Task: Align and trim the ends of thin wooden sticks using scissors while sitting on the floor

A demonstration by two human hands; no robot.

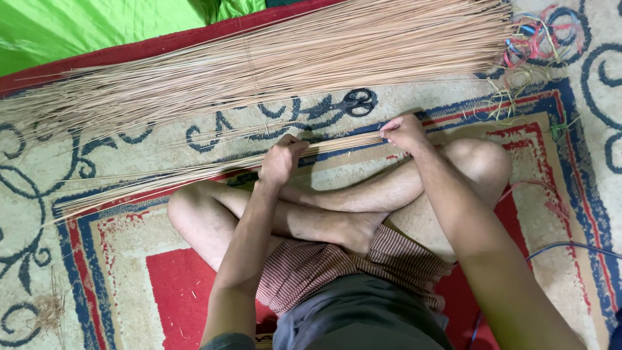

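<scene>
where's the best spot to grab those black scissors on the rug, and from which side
Take the scissors by the two looped handles at their right end, coming down from above. They lie flat on the rug, blades pointing left, so the loops are the safe, raised part. They sit just beyond the right hand, which pinches the small stick bundle that the left hand also grips.

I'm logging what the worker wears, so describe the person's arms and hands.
Both forearms are bare, with no sleeves showing. The left hand and right hand wear no gloves; I see no rings, watch or bands.
</scene>
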